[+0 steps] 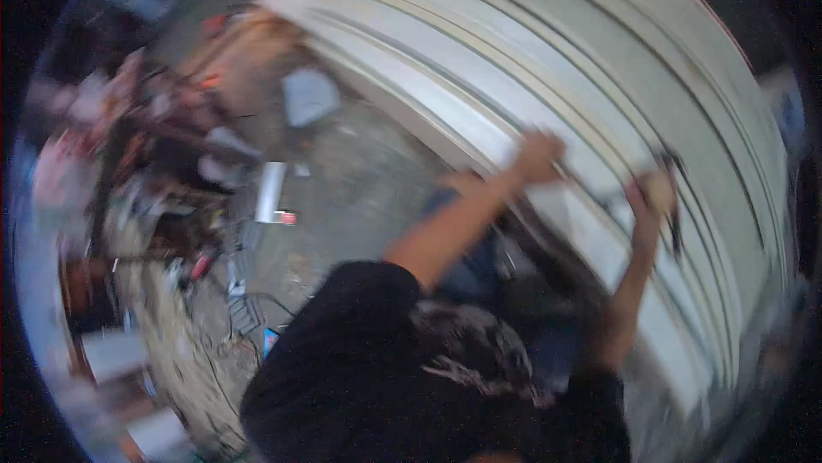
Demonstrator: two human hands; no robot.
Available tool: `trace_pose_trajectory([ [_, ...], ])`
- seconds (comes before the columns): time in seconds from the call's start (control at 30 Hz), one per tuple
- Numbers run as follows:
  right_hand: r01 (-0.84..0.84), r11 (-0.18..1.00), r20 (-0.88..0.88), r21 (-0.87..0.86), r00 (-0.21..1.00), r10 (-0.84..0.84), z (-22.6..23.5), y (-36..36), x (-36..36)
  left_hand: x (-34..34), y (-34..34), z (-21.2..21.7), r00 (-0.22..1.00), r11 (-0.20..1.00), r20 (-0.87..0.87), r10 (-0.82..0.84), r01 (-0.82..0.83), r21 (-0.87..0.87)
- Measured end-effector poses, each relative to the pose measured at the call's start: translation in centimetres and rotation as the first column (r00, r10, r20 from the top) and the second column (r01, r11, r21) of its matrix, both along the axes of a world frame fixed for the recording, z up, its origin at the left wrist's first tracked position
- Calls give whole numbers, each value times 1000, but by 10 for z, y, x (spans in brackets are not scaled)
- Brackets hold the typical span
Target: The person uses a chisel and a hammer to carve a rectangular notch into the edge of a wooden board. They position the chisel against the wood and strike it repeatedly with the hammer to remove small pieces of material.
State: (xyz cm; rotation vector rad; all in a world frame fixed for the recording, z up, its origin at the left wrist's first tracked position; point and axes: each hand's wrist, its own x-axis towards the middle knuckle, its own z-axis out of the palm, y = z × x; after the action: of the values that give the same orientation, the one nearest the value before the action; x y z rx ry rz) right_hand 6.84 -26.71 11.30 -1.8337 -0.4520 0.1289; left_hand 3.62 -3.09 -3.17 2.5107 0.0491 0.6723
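Head view: heavily blurred; I can make out broad shapes only.
Panel: a large pale grey ribbed metal panel point(479, 61), long and flat, with parallel raised ridges running its length, fills the upper right and curves with the lens.
Left hand: I see my left hand point(539, 157) laid on the lower edge of the panel, fingers curled over a ridge; how tightly it grips I cannot tell.
Right hand: my right hand point(658, 192) rests further along the same edge, closed around something small and dark point(675, 223) that I cannot identify through the blur.
Arms: both bare forearms reach up from a black short-sleeved shirt with a pale print point(385, 377).
Floor: rough grey concrete floor point(360, 198), speckled and dusty, lies below the panel.
Clutter: a narrow shiny metal strip point(272, 192) lies on the floor, near a flat pale grey sheet point(310, 97); a jumble of dark tools and reddish pieces point(163, 181) sits at left, too smeared to sort.
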Motion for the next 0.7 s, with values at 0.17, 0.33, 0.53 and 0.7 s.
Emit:
trace_pose_trajectory([
  [0.17, -412, 911, 325, 31, 866, 381, 26, 11, 39, -5, 0, 52, 954, 925, -227, -196, 257, 280],
  [0.33, 49, 998, 346, 39, 936, -60, 7, 29, 26, -6, -13, 58, 955, 937, -256, -148, 218, 272],
  [0.53, 275, 865, 322, 419, 846, -425, 4, 51, 3, -10, -18, 51, 968, 925, -229, -105, 180, 335],
  [0.7, 167, 888, 410, 429, 840, -356, 4, 36, 6, -4, -24, 49, 984, 944, -77, -164, 179, 277],
])
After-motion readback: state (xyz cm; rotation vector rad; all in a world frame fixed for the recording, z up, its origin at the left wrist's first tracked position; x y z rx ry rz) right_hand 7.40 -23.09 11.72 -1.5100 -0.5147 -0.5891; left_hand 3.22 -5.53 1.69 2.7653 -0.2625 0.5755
